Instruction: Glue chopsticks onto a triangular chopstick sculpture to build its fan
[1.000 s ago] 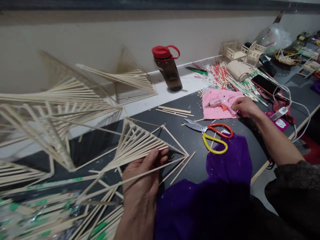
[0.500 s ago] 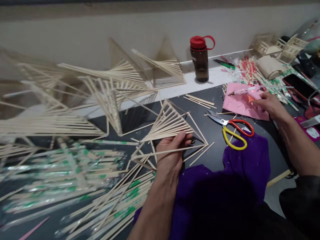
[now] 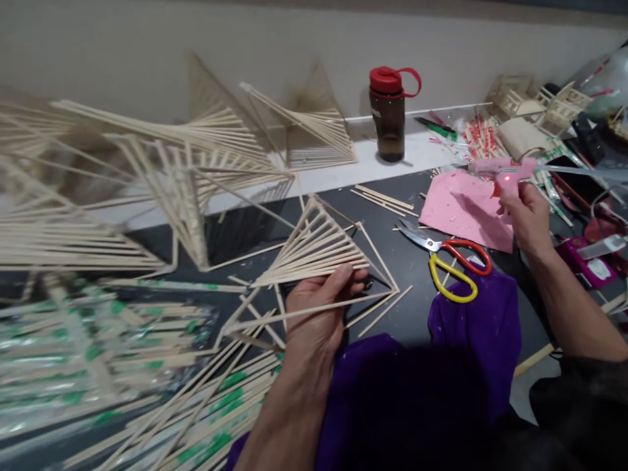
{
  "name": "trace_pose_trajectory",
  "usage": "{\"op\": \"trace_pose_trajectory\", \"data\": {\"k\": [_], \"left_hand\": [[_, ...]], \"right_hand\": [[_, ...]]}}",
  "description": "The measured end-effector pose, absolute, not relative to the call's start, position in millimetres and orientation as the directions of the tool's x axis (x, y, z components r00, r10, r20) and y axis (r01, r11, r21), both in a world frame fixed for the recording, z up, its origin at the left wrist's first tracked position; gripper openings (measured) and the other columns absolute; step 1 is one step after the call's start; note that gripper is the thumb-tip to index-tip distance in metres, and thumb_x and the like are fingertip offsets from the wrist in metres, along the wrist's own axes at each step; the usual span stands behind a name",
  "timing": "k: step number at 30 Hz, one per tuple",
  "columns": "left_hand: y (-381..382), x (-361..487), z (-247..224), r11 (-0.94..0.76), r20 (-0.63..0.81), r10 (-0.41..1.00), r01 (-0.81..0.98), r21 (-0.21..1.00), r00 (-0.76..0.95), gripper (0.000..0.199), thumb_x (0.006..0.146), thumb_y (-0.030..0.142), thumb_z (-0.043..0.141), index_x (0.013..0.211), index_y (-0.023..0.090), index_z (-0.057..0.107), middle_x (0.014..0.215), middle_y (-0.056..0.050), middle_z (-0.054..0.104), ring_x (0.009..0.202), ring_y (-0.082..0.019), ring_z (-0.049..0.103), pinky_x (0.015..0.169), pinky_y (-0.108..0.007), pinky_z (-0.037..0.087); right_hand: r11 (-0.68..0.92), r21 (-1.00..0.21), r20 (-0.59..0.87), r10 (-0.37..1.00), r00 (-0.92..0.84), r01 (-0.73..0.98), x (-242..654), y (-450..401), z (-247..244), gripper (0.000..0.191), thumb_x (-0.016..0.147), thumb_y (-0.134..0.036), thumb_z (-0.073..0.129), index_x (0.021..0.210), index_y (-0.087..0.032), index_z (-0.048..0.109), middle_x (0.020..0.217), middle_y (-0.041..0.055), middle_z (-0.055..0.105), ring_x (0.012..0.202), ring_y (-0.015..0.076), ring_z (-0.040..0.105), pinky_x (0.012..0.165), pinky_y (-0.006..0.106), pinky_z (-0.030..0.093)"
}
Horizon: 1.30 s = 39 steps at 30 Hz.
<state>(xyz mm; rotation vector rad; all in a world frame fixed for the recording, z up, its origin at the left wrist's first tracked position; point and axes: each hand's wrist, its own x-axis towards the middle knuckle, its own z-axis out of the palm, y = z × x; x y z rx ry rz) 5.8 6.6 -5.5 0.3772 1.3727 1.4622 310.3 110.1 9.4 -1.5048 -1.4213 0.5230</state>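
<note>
My left hand (image 3: 318,304) is closed on a frame of thin wooden sticks (image 3: 318,245), its thumb on the lowest of the fanned sticks. On the right, my right hand (image 3: 528,216) grips a pink glue gun (image 3: 515,171) by its handle. The gun's nozzle points left, above a pink sheet (image 3: 461,209) on the dark table. A small red light shows on the gun. Scissors (image 3: 432,246) with one red and one yellow handle lie open between my hands, partly over purple cloth (image 3: 485,314).
Finished-looking stick frames (image 3: 196,196) stand at the left and back. Wrapped sticks (image 3: 147,333) cover the left front. A dark bottle with a red lid (image 3: 387,118) stands by the wall. Loose sticks (image 3: 385,199) lie behind the scissors. A phone (image 3: 572,173) is at the right.
My right hand has lifted the glue gun off the pink sheet. My left hand still holds the stick frame. The view has shifted slightly to the right.
</note>
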Motion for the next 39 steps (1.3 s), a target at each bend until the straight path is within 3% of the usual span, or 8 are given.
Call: {"op": "trace_pose_trajectory", "data": {"k": [3, 6, 10, 15, 19, 24, 32, 39], "left_hand": [[7.2, 6.8, -2.8, 0.212, -0.41, 0.824, -0.459, 0.863, -0.39, 0.028, 0.048, 0.022, 0.085, 0.07, 0.012, 0.07, 0.065, -0.002, 0.071, 0.057, -0.011, 0.065, 0.05, -0.016, 0.052], [7.0, 9.6, 0.5, 0.225, -0.423, 0.82, -0.462, 0.858, -0.385, 0.028, 0.047, 0.022, 0.085, 0.069, 0.012, 0.07, 0.064, -0.002, 0.071, 0.056, -0.011, 0.065, 0.049, -0.016, 0.051], [6.0, 11.7, 1.5, 0.217, -0.416, 0.821, -0.461, 0.86, -0.39, 0.027, 0.048, 0.022, 0.084, 0.069, 0.012, 0.07, 0.064, -0.003, 0.071, 0.056, -0.012, 0.066, 0.048, -0.017, 0.051], [4.3, 9.7, -1.6, 0.209, -0.423, 0.828, -0.498, 0.841, -0.368, 0.033, 0.046, 0.026, 0.087, 0.07, 0.012, 0.07, 0.064, -0.003, 0.071, 0.056, -0.012, 0.066, 0.048, -0.017, 0.051], [2.8, 8.1, -2.6, 0.227, -0.42, 0.839, -0.479, 0.848, -0.347, 0.032, 0.051, 0.029, 0.086, 0.072, 0.011, 0.07, 0.064, -0.004, 0.071, 0.053, -0.01, 0.064, 0.051, -0.017, 0.051], [1.5, 6.8, -1.9, 0.24, -0.44, 0.834, -0.498, 0.833, -0.334, 0.033, 0.052, 0.029, 0.086, 0.075, 0.012, 0.07, 0.063, -0.003, 0.071, 0.054, -0.011, 0.065, 0.049, -0.017, 0.051], [-0.2, 6.3, -0.7, 0.238, -0.427, 0.847, -0.492, 0.837, -0.317, 0.035, 0.053, 0.031, 0.085, 0.078, 0.011, 0.068, 0.07, -0.004, 0.072, 0.056, -0.012, 0.067, 0.05, -0.017, 0.052], [0.3, 5.7, 0.5, 0.235, -0.422, 0.864, -0.521, 0.821, -0.275, 0.039, 0.049, 0.032, 0.088, 0.075, 0.011, 0.068, 0.068, -0.005, 0.072, 0.055, -0.012, 0.067, 0.048, -0.017, 0.053]], "right_hand": [[0.24, -0.902, 0.343, 0.903, 0.258, 0.359, 305.1, 102.3, 21.2, 0.026, 0.079, -0.043, 0.06, 0.091, -0.021, 0.054, 0.086, 0.0017, 0.064, 0.063, 0.0131, 0.061, 0.055, 0.025, 0.045], [0.283, -0.943, 0.307, 0.944, 0.124, 0.177, 288.1, 87.1, 35.4, 0.026, 0.077, -0.038, 0.064, 0.094, -0.019, 0.057, 0.093, 0.0056, 0.068, 0.058, 0.013, 0.062, 0.052, 0.026, 0.046], [0.156, -0.983, 0.144, 0.982, -0.118, 0.1, 262.7, 64.2, 47.0, 0.028, 0.072, -0.034, 0.07, 0.094, -0.018, 0.063, 0.1, 0.0085, 0.071, 0.057, 0.0137, 0.063, 0.048, 0.026, 0.047], [0.005, -1.0, -0.003, 0.919, -0.395, 0.019, 250.9, 43.8, 38.8, 0.024, 0.077, -0.034, 0.07, 0.095, -0.019, 0.065, 0.086, 0.0053, 0.074, 0.054, 0.0137, 0.064, 0.044, 0.023, 0.047], [0.043, -0.995, -0.006, 0.879, -0.477, 0.093, 254.9, 35.3, 27.9, 0.025, 0.081, -0.034, 0.068, 0.102, -0.021, 0.065, 0.099, 0.0068, 0.073, 0.06, 0.0142, 0.067, 0.05, 0.024, 0.051], [0.207, -0.926, 0.031, 0.874, -0.485, 0.315, 259.0, 33.2, 20.0, 0.025, 0.083, -0.036, 0.065, 0.101, -0.019, 0.071, 0.083, 0.0062, 0.072, 0.066, 0.0177, 0.067, 0.059, 0.028, 0.054], [0.499, -0.733, 0.177, 0.796, -0.578, 0.462, 257.3, 32.2, 22.9, 0.018, 0.087, -0.033, 0.057, 0.09, -0.023, 0.072, 0.078, 0.0035, 0.07, 0.064, 0.0179, 0.063, 0.059, 0.029, 0.051], [0.567, -0.607, 0.191, 0.784, -0.591, 0.557, 261.5, 27.2, 17.0, 0.027, 0.089, -0.042, 0.054, 0.097, -0.023, 0.072, 0.081, 0.0043, 0.071, 0.066, 0.0208, 0.064, 0.057, 0.031, 0.052]]}}
